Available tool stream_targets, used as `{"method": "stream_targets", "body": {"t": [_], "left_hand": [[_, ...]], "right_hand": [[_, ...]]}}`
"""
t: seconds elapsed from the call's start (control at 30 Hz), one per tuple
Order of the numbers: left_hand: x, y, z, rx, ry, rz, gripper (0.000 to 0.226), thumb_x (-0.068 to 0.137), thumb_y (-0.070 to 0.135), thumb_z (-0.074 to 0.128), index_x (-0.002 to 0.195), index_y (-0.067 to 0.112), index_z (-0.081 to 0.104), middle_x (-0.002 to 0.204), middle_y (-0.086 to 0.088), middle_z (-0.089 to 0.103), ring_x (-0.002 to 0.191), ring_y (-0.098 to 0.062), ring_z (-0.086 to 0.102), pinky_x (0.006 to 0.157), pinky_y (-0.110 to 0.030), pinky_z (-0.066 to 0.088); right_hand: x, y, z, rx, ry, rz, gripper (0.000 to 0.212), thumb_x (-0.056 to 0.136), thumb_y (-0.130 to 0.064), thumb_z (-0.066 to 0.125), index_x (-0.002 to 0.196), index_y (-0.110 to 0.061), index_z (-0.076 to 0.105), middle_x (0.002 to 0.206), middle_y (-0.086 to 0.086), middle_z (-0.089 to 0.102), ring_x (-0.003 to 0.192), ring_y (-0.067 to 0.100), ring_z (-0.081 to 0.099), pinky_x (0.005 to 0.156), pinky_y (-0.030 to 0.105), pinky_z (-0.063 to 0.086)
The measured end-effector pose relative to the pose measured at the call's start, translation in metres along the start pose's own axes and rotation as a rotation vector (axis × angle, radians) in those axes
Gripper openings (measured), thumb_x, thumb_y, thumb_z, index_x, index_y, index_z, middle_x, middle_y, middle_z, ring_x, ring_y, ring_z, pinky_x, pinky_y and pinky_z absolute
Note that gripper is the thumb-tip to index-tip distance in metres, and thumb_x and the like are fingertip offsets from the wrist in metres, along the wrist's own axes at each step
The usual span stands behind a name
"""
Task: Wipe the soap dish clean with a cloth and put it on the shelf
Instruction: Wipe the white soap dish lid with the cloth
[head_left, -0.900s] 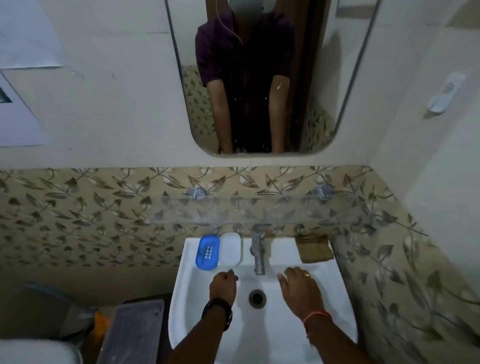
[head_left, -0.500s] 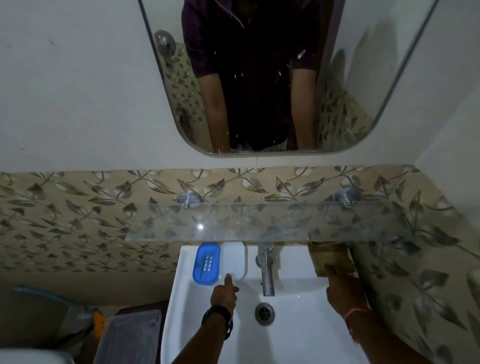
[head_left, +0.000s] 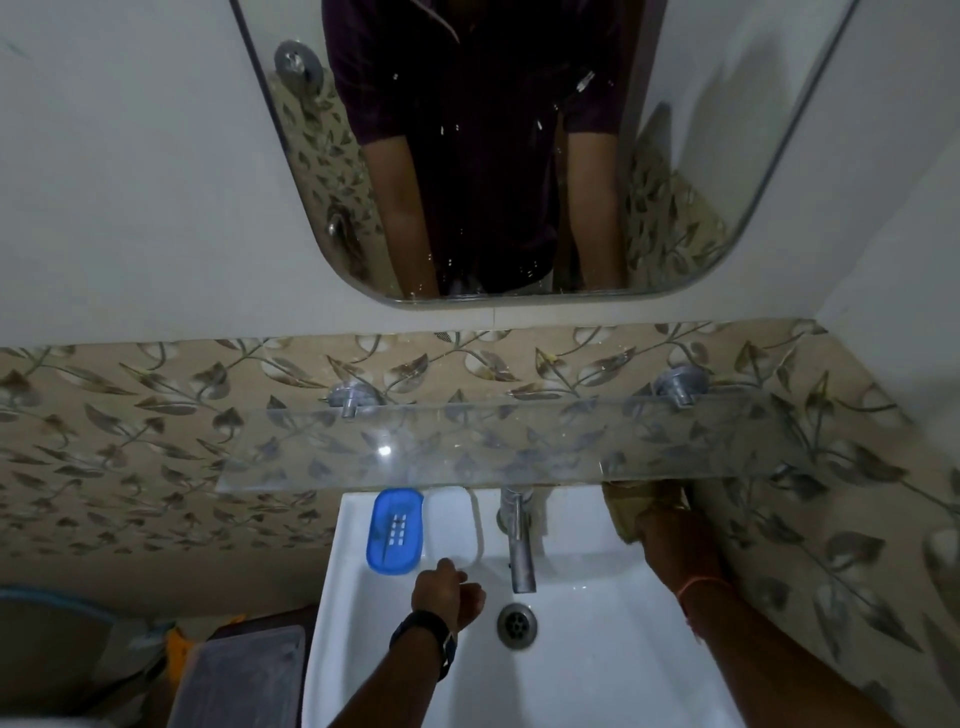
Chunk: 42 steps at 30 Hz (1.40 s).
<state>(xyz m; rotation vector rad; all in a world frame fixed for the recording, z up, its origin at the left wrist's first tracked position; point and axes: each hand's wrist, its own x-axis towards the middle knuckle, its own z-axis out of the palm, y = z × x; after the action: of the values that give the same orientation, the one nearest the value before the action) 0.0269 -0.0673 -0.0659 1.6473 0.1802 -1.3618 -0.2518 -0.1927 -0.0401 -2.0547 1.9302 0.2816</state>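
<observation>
The soap dish lies in two parts on the sink's back ledge: a blue slotted insert (head_left: 395, 530) and, right beside it, a white tray (head_left: 453, 519). My left hand (head_left: 449, 590) is curled just in front of the white tray, with a fingertip at its near rim; whether it grips the tray is unclear. A brownish cloth (head_left: 636, 501) sits at the sink's back right corner, partly under the glass shelf (head_left: 519, 447). My right hand (head_left: 675, 540) lies over the cloth with its fingers closed on it.
A chrome tap (head_left: 519, 540) stands between my hands, above the drain (head_left: 516, 623) of the white sink (head_left: 597, 665). The shelf overhangs the sink's back ledge. A mirror (head_left: 519, 156) hangs above. A grey lidded box (head_left: 244, 675) stands left of the sink.
The view has moved closer to the sink. My left hand went forward from the basin to the white tray's rim. My right hand moved from the basin to the cloth.
</observation>
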Motion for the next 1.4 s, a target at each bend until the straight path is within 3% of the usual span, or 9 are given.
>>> {"method": "stream_targets", "body": {"t": [0.2, 0.3, 0.43, 0.57, 0.67, 0.8, 1.07, 1.27, 1.4], "left_hand": [[-0.012, -0.010, -0.016, -0.049, -0.019, 0.008, 0.019, 0.101, 0.003, 0.048, 0.091, -0.011, 0.056, 0.074, -0.022, 0.058, 0.060, -0.035, 0.059, 0.063, -0.045, 0.062], [-0.024, -0.016, -0.028, -0.051, 0.004, 0.022, 0.016, 0.102, 0.003, 0.051, 0.092, -0.010, 0.054, 0.077, -0.026, 0.064, 0.064, -0.038, 0.063, 0.054, -0.043, 0.064], [-0.038, -0.025, -0.042, -0.014, 0.014, 0.052, 0.017, 0.102, 0.003, 0.050, 0.107, -0.013, 0.051, 0.083, -0.032, 0.067, 0.066, -0.039, 0.066, 0.042, -0.035, 0.060], [-0.054, -0.037, -0.058, 0.067, 0.019, 0.068, 0.024, 0.101, 0.003, 0.051, 0.112, -0.019, 0.051, 0.076, -0.030, 0.066, 0.061, -0.037, 0.065, 0.062, -0.044, 0.064], [-0.064, -0.047, -0.071, 0.136, 0.029, 0.093, 0.027, 0.099, 0.004, 0.055, 0.105, -0.023, 0.057, 0.065, -0.027, 0.068, 0.055, -0.036, 0.068, 0.072, -0.049, 0.064], [-0.083, -0.058, -0.082, 0.264, 0.010, 0.109, 0.032, 0.096, 0.010, 0.060, 0.091, -0.021, 0.065, 0.070, -0.030, 0.074, 0.071, -0.042, 0.076, 0.082, -0.053, 0.063], [-0.131, -0.065, -0.080, 0.409, -0.078, 0.145, 0.026, 0.091, 0.000, 0.054, 0.065, -0.004, 0.054, 0.048, -0.015, 0.061, 0.038, -0.022, 0.063, 0.040, -0.020, 0.045], [-0.143, -0.063, -0.076, 0.383, -0.220, 0.055, 0.026, 0.088, 0.000, 0.051, 0.100, -0.022, 0.059, 0.072, -0.032, 0.067, 0.064, -0.040, 0.069, 0.062, -0.042, 0.063], [-0.147, -0.064, -0.074, 0.267, -0.314, -0.041, 0.030, 0.089, 0.009, 0.050, 0.116, -0.003, 0.057, 0.094, -0.029, 0.074, 0.083, -0.041, 0.072, 0.073, -0.045, 0.063]], "right_hand": [[-0.032, -0.004, 0.000, 0.482, 0.227, -0.119, 0.024, 0.096, -0.016, 0.058, 0.113, -0.009, 0.074, 0.119, 0.013, 0.073, 0.113, 0.033, 0.066, 0.100, 0.037, 0.051], [-0.055, -0.010, 0.002, 0.883, 0.275, -0.003, 0.026, 0.094, -0.032, 0.051, 0.076, -0.034, 0.070, 0.083, 0.007, 0.073, 0.085, 0.029, 0.066, 0.073, 0.035, 0.048], [-0.069, -0.005, 0.028, 1.454, 0.192, 0.299, 0.030, 0.106, -0.014, 0.044, 0.126, -0.001, 0.063, 0.104, 0.014, 0.066, 0.107, 0.028, 0.054, 0.081, 0.033, 0.046], [-0.104, -0.010, 0.053, 1.231, 0.043, 0.308, 0.042, 0.096, -0.028, 0.063, 0.130, -0.004, 0.053, 0.116, 0.017, 0.062, 0.102, 0.030, 0.059, 0.088, 0.042, 0.050], [-0.137, -0.025, 0.069, 1.128, 0.027, 0.253, 0.069, 0.088, 0.004, 0.065, 0.147, -0.017, 0.037, 0.116, 0.012, 0.058, 0.104, 0.033, 0.060, 0.096, 0.048, 0.050], [-0.157, -0.050, 0.077, 1.215, -0.228, 0.185, 0.029, 0.096, 0.006, 0.050, 0.120, 0.005, 0.067, 0.123, 0.043, 0.057, 0.113, 0.054, 0.059, 0.105, 0.065, 0.043], [-0.180, -0.086, 0.046, 0.978, -0.193, -0.099, 0.023, 0.088, -0.038, 0.075, 0.093, -0.017, 0.083, 0.091, 0.000, 0.078, 0.085, 0.011, 0.070, 0.084, 0.027, 0.056], [-0.171, -0.082, 0.039, 0.758, 0.000, -0.156, 0.015, 0.086, -0.020, 0.074, 0.086, -0.007, 0.083, 0.087, 0.006, 0.079, 0.074, 0.009, 0.064, 0.073, 0.016, 0.048], [-0.169, -0.087, 0.034, 0.735, 0.068, -0.136, 0.018, 0.081, -0.015, 0.072, 0.072, -0.001, 0.079, 0.074, 0.013, 0.076, 0.067, 0.018, 0.065, 0.070, 0.026, 0.055]]}}
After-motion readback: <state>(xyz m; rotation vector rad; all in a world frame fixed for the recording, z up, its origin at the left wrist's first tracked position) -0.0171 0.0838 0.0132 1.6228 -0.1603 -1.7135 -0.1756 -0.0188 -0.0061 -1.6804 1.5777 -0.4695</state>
